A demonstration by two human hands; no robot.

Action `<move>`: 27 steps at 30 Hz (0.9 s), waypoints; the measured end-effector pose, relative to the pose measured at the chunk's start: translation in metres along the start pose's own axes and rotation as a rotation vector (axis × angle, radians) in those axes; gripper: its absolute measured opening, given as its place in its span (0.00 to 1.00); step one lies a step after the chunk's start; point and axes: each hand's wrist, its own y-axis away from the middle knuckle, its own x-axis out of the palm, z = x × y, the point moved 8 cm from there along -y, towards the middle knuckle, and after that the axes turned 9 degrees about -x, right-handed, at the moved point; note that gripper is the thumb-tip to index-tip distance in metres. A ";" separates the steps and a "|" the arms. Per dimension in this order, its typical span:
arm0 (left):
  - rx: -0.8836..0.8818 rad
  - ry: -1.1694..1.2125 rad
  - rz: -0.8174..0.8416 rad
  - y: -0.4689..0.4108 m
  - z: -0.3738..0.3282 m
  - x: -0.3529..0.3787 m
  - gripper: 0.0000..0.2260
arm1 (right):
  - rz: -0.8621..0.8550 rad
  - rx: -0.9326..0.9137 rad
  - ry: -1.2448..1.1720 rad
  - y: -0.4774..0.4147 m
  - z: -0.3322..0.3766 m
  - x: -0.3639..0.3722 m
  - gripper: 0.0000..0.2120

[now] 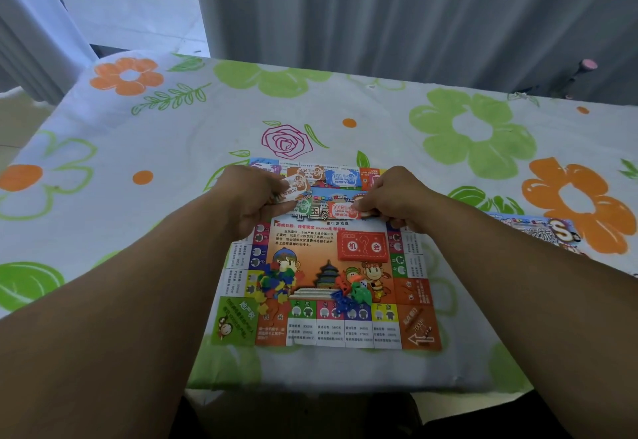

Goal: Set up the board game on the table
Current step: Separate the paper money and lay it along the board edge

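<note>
A colourful paper game board (328,286) lies flat near the table's front edge. My left hand (252,198) grips a small stack of play-money notes (293,186) over the board's far side. My right hand (393,198) pinches a red play-money note (343,211) against the board's middle. More notes, orange and blue (340,176), lie in a row along the far edge. A red card deck (362,246) sits on the board. A heap of small plastic houses (276,283) lies at left, and plastic pawns with a die (352,293) lie near the centre.
The table wears a white cloth with green and orange flowers (473,128). The game's box lid (538,231) lies at the right, partly behind my right forearm. Grey curtains (414,7) hang behind the table.
</note>
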 end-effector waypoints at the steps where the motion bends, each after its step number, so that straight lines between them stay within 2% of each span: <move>1: 0.001 -0.003 0.005 0.000 0.000 0.001 0.06 | -0.016 -0.003 -0.002 0.000 0.000 -0.002 0.10; 5: 0.012 -0.022 0.014 0.002 -0.001 0.001 0.05 | 0.010 -0.140 -0.105 0.001 0.020 0.006 0.12; 10: 0.049 -0.010 0.035 0.004 -0.002 0.004 0.04 | 0.087 -0.316 -0.301 0.007 0.057 0.031 0.22; 13: 0.081 0.014 0.044 0.003 -0.004 0.005 0.03 | 0.053 -0.358 -0.339 0.004 0.068 0.037 0.20; 17: 0.066 0.064 0.040 0.003 -0.003 0.002 0.07 | 0.054 -0.343 -0.324 -0.005 0.069 0.043 0.11; 20: 0.067 0.107 0.039 0.002 -0.004 -0.003 0.07 | 0.049 -0.309 -0.353 -0.010 0.067 0.044 0.10; 24: 0.113 0.154 -0.054 0.000 -0.008 -0.022 0.01 | -0.105 -0.274 -0.457 -0.018 0.066 0.032 0.10; 27: 0.129 0.178 -0.124 -0.002 -0.007 -0.037 0.02 | -0.213 -0.200 -0.500 -0.024 0.059 0.026 0.12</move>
